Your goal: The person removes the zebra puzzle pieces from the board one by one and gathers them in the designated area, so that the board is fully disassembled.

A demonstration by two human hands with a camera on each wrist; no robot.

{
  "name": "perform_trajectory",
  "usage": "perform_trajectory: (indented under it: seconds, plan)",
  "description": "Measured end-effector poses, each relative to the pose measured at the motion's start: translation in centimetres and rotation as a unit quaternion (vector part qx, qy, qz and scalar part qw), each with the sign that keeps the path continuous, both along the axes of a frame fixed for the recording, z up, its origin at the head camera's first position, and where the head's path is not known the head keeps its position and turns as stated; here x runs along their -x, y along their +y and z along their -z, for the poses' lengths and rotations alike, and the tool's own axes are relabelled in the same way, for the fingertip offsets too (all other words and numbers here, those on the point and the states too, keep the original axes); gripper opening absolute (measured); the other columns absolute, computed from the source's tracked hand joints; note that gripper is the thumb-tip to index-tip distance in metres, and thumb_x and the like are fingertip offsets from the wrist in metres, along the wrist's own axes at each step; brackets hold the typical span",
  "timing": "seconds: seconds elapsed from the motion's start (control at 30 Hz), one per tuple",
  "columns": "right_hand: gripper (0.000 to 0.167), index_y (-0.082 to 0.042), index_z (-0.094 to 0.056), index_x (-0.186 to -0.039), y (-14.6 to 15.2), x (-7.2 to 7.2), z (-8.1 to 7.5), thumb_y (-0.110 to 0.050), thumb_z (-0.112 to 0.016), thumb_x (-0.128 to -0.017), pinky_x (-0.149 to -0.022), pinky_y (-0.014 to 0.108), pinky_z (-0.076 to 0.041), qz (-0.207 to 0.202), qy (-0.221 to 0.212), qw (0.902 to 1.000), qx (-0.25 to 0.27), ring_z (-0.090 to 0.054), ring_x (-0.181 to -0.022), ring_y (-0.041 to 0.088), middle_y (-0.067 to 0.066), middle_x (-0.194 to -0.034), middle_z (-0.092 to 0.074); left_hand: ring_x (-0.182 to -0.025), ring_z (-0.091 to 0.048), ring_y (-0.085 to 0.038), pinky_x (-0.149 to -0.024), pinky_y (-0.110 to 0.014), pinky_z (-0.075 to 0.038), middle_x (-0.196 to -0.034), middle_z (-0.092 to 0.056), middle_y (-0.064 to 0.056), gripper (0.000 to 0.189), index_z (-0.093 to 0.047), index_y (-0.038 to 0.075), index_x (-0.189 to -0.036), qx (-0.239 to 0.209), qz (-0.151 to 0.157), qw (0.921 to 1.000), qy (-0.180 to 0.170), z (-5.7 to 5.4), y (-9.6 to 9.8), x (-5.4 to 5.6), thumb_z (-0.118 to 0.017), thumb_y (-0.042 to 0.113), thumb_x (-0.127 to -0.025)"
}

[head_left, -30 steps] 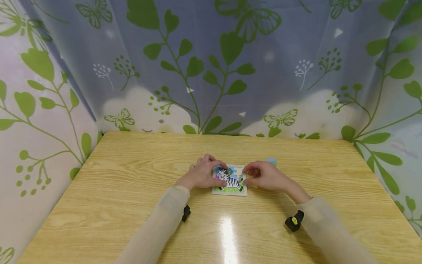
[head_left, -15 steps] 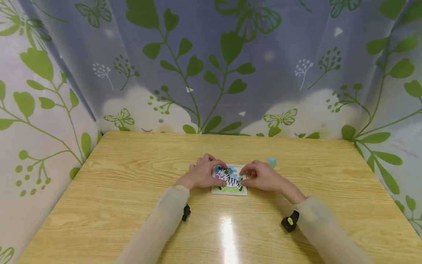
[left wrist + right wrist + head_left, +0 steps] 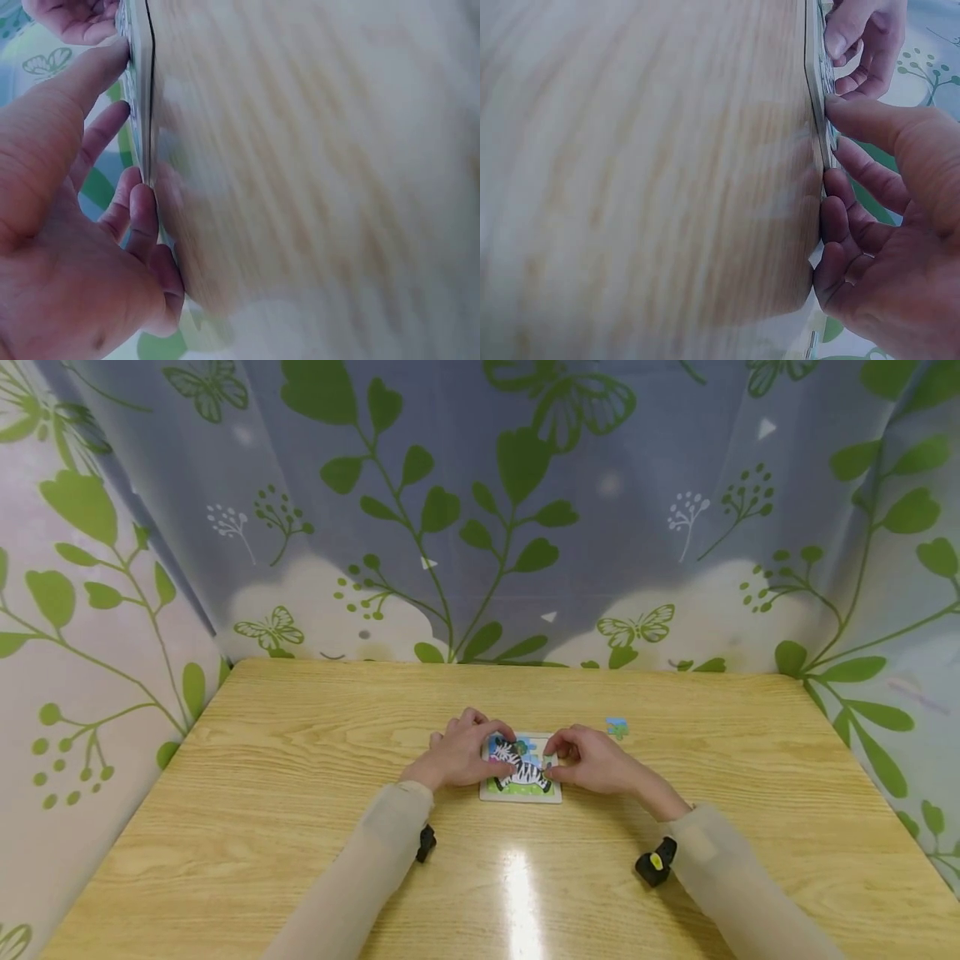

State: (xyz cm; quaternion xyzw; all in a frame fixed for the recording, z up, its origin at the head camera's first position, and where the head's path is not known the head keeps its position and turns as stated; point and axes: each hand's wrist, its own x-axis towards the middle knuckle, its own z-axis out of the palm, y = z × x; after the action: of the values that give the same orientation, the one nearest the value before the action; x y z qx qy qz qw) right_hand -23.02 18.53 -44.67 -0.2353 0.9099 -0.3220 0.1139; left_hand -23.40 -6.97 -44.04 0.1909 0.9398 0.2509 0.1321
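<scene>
A small zebra jigsaw puzzle (image 3: 522,789) in a pale frame lies flat on the table in the head view. My left hand (image 3: 459,755) holds it at its left side, thumb and index fingertip on the picture. Over the right side my right hand (image 3: 597,760) pinches a small puzzle piece (image 3: 548,765) between thumb and index finger, mostly hidden by the fingertips. Beyond that hand lies a loose blue-and-green puzzle piece (image 3: 618,727). In the wrist views the puzzle frame (image 3: 144,90) shows edge-on, with fingertips of both hands at it.
The wooden table (image 3: 337,718) reaches back to a printed cloth (image 3: 480,527) with leaves and butterflies. More cloth hangs at the left and right sides. Black wrist cameras (image 3: 654,863) sit below the sleeves.
My right hand has moved slightly left, further over the puzzle with its piece. The loose piece behind it now shows more fully. My left hand has stayed nearly still.
</scene>
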Motion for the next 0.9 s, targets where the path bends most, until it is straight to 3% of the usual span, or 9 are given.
perform_trajectory:
  seconds: [0.43,0.73,0.9]
  plan:
    - [0.021,-0.011,-0.068,-0.105,-0.09,0.09,0.23,-0.02,-0.078,-0.089,-0.075,0.031,-0.043,0.007,-0.014,0.9998,0.014,-0.052,-0.081,0.016,0.003,-0.092,-0.061,-0.126,-0.044,-0.034,-0.087,-0.048,-0.033,-0.142,-0.044,-0.009,0.042,-0.062,0.039,-0.126,0.012,-0.03,0.9995,-0.005,-0.42,0.7,-0.19,-0.074,0.053,-0.088]
    - [0.021,-0.009,-0.067,-0.103,-0.05,0.0,0.29,-0.017,-0.08,-0.088,-0.072,0.028,-0.044,0.022,-0.03,0.9984,0.042,-0.053,-0.078,0.016,0.004,-0.091,-0.061,-0.126,-0.044,-0.033,-0.089,-0.049,-0.033,-0.142,-0.043,-0.007,0.042,-0.061,0.04,-0.126,0.018,-0.029,0.9994,-0.002,-0.23,0.65,-0.07,-0.074,0.054,-0.088]
    - [0.019,-0.007,-0.068,-0.102,0.07,-0.12,0.5,-0.013,-0.079,-0.088,-0.069,0.025,-0.044,0.027,-0.043,0.995,0.086,-0.054,-0.077,0.017,0.007,-0.09,-0.063,-0.125,-0.044,-0.033,-0.087,-0.047,-0.032,-0.142,-0.044,-0.008,0.043,-0.062,0.04,-0.127,0.009,-0.024,0.9997,-0.001,-0.08,0.46,-0.07,-0.074,0.053,-0.088]
